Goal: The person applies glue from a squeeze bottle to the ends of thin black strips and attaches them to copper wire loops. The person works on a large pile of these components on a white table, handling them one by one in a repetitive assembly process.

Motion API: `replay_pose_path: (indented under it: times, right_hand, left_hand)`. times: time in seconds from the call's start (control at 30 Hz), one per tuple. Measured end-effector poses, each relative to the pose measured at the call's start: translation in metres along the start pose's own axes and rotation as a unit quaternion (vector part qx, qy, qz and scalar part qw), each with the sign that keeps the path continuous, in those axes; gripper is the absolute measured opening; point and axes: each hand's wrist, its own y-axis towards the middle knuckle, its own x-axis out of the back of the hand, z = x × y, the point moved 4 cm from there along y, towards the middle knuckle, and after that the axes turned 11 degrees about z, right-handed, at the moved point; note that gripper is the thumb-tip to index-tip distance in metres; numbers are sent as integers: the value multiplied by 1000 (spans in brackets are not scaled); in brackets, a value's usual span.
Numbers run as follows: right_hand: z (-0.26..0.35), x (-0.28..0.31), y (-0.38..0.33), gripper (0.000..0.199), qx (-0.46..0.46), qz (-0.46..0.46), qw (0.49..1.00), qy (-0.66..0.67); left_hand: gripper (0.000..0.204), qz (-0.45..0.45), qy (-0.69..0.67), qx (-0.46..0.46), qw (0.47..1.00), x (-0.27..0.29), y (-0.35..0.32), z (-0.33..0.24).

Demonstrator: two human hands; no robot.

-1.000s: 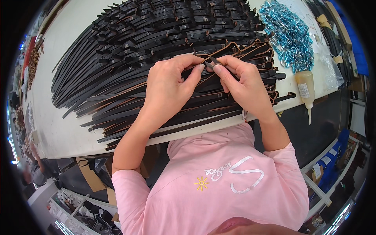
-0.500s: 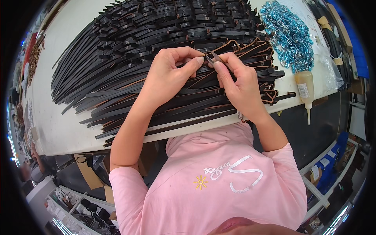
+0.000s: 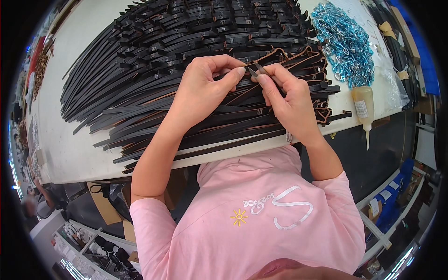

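Two-pointed tool (image 3: 253,73) was held over black straps (image 3: 196,39)

It was clamped in the right hand (image 3: 290,95), beside the left hand (image 3: 200,88), whose fingertips were pinched together, on what could not be told. Beneath both hands, straps were spread across the tabletop (image 3: 70,158); to their right, blue metal pieces (image 3: 347,44) were heaped.
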Motion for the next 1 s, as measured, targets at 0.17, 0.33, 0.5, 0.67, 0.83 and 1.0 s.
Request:
replay_pose_path:
  times: [0.17, 0.33, 0.5, 0.67, 0.83, 1.0]
  right_hand:
    - [1, 0, 1, 14, -10, 7, 1000, 6]
    - [1, 1, 1, 16, -28, 17, 999, 30]
    - [0, 1, 4, 15, -30, 24, 999, 38]
    - [4, -1, 4, 11, 5, 10, 1000, 2]
    - [5, -4, 3, 10, 39, -14, 999, -35]
    - [4, 1, -1, 11, 19, -19, 999, 43]
  left_hand:
    - [20, -23, 40, -15, 999, 0, 0, 5]
    - [20, -31, 100, -10, 994, -2, -3, -3]
    - [20, -63, 159, -19, 985, -3, -6, -9]
    - [23, -40, 117, -20, 992, -2, -1, -7]
    - [25, 8, -20, -13, 1000, -1, 3, 2]
    - [25, 8, -2, -9, 1000, 0, 3, 0]
